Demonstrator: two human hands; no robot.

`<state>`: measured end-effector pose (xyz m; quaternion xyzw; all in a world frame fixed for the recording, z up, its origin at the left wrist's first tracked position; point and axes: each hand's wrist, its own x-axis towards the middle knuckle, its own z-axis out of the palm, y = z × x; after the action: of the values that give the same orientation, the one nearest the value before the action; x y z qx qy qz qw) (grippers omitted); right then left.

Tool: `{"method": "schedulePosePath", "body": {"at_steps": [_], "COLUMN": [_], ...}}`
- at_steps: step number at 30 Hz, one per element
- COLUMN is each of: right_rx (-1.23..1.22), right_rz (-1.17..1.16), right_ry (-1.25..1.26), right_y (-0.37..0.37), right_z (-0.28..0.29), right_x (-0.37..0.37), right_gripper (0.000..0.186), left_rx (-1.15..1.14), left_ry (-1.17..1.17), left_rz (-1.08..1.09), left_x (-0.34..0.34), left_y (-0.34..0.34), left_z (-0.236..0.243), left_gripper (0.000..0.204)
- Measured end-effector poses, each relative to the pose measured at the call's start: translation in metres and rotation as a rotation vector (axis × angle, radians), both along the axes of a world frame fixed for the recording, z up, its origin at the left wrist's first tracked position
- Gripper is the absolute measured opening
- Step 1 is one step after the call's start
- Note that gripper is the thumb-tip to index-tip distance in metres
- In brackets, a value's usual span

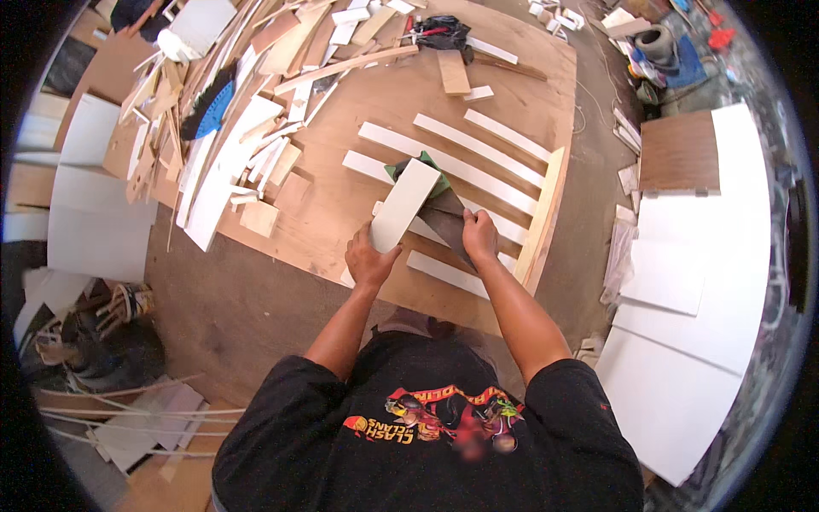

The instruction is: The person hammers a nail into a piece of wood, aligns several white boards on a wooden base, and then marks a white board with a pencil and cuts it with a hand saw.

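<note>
My left hand (372, 256) grips the near end of a short white board (404, 205), held at a slant over the plywood worktop (341, 239). My right hand (479, 235) grips a dark brown, flat, flexible-looking piece (448, 224) at the board's right. A green and black object (431, 164) sits partly behind the board's far end; I cannot make out what it is. Beneath and around these, several white strips (478, 154) lie roughly parallel, some reaching a pale wooden batten (537, 218) on the right.
A heap of wood offcuts (281, 128) covers the left part of the worktop, with a blue-black object (213, 102) among them. A black bag (442, 32) lies at the back. White panels (670, 384) stand at the right, assorted items (661, 60) behind them. Cluttered scraps (145, 410) lie lower left.
</note>
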<state>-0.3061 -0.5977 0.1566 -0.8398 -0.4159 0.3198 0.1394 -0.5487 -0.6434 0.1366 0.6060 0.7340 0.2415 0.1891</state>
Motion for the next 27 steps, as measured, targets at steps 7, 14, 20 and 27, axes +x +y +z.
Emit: {"method": "schedulePosePath", "body": {"at_steps": [7,14,20,27], "right_rx": [-0.012,0.128,0.097,0.056], "right_rz": [0.121,0.298,0.398,0.51], "right_ry": [-0.011,0.065,0.123,0.199], "right_y": [0.056,0.106,0.119,0.088], "right_z": [-0.021,-0.081,-0.079,-0.062], "right_x": [0.019,0.057,0.066,0.023], "right_gripper": [0.045,0.046,0.044,0.046], "left_rx": [-0.038,-0.023,0.003,0.077], "left_ry": [0.015,0.055,0.064,0.081], "left_rz": [0.112,0.215,0.398,0.63], "left_x": [0.017,0.03,0.066,0.089], "left_y": [0.019,0.009,-0.013,-0.033], "left_z": [-0.012,-0.028,-0.029,-0.025], "left_gripper": [0.085,0.087,0.089,0.088]}}
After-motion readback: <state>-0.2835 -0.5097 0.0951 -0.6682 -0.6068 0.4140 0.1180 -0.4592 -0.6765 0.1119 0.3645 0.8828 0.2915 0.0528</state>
